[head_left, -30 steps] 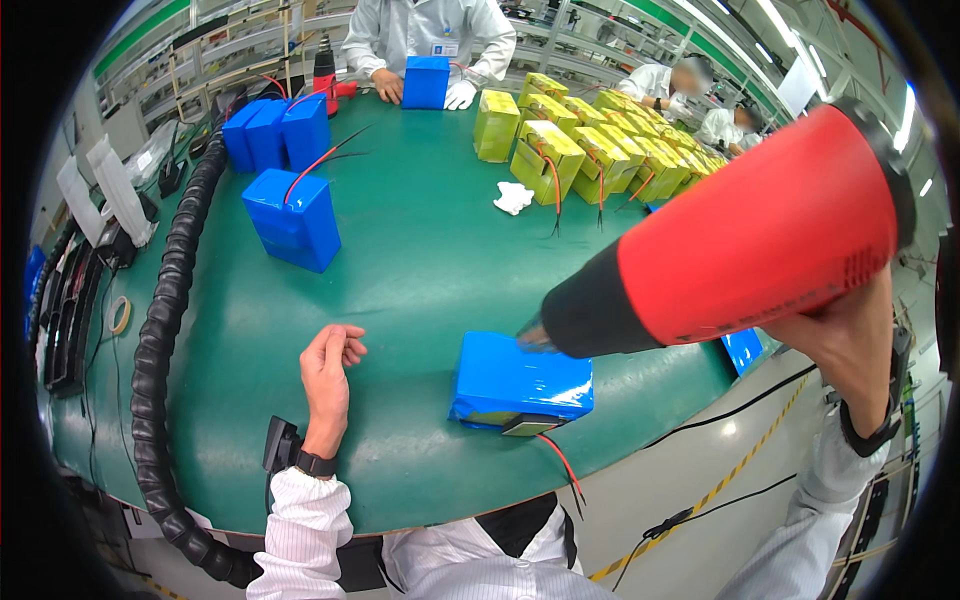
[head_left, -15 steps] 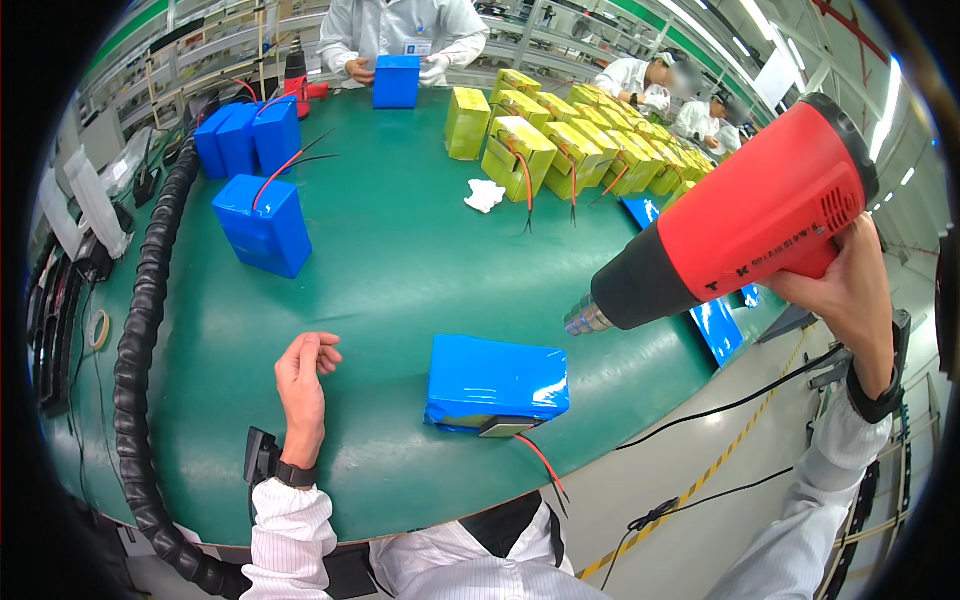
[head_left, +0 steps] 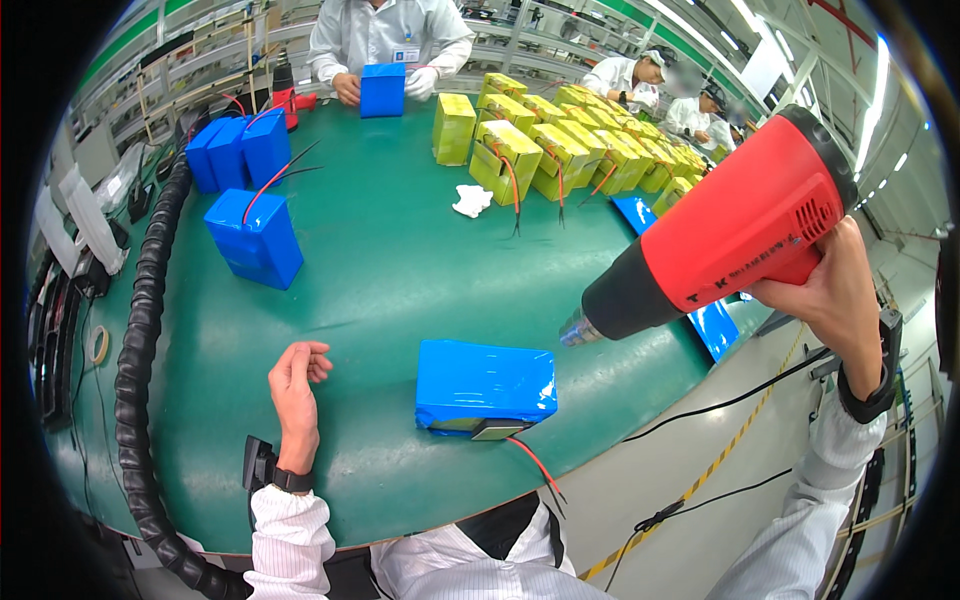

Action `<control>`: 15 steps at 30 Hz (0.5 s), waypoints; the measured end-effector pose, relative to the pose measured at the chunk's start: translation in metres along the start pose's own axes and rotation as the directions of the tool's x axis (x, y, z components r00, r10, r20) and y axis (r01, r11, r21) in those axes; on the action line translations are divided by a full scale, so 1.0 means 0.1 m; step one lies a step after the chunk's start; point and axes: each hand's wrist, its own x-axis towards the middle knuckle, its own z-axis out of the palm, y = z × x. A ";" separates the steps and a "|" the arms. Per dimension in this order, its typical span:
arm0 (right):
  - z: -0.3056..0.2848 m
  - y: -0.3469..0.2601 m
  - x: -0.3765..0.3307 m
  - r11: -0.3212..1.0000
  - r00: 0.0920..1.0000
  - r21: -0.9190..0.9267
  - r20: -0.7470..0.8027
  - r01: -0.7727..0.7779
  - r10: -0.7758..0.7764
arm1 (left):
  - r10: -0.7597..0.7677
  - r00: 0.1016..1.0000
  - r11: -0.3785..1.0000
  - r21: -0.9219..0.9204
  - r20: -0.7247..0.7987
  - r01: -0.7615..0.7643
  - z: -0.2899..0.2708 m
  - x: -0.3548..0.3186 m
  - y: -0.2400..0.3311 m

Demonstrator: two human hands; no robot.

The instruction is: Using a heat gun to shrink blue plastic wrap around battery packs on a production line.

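Observation:
My right hand (head_left: 823, 284) is closed round the handle of a red and black heat gun (head_left: 742, 222), raised at the right. Its metal nozzle points down and left, above and to the right of a blue-wrapped battery pack (head_left: 485, 378), apart from it. The pack lies near the table's front edge; its shiny wrap looks loose at the near end, where a small grey plate and red and black wires show. To the left of the pack, my left hand (head_left: 297, 395) hovers over the table with fingers loosely bent and nothing in them.
Several blue packs (head_left: 252, 238) stand at the left, beside a thick black corrugated hose (head_left: 143, 330). Yellow-green packs (head_left: 505, 165) fill the far right, with a white scrap (head_left: 472, 200) before them. Across the green table (head_left: 370, 260), a co-worker holds a blue pack (head_left: 382, 92).
The whole view has shifted slightly, moving the scene a little left and down. The heat gun stays raised near the pack, and my left hand has barely moved.

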 end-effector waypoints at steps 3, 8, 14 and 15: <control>-0.01 -0.02 -0.02 0.999 1.000 -0.034 -0.004 -0.023 0.023 | -0.008 1.000 1.000 0.002 -0.004 0.008 -0.01 0.00 0.00; 0.01 -0.02 -0.03 0.998 0.999 0.045 0.001 -0.032 0.032 | -0.015 0.999 1.000 -0.010 -0.029 0.014 0.02 0.00 0.03; -0.01 -0.05 -0.04 0.999 1.000 0.035 -0.012 0.004 -0.004 | -0.013 1.000 1.000 -0.008 -0.026 0.013 0.01 0.00 0.02; -0.02 -0.07 -0.04 1.000 1.000 -0.008 -0.026 0.008 -0.008 | -0.014 1.000 1.000 -0.002 -0.013 0.014 0.01 0.00 0.02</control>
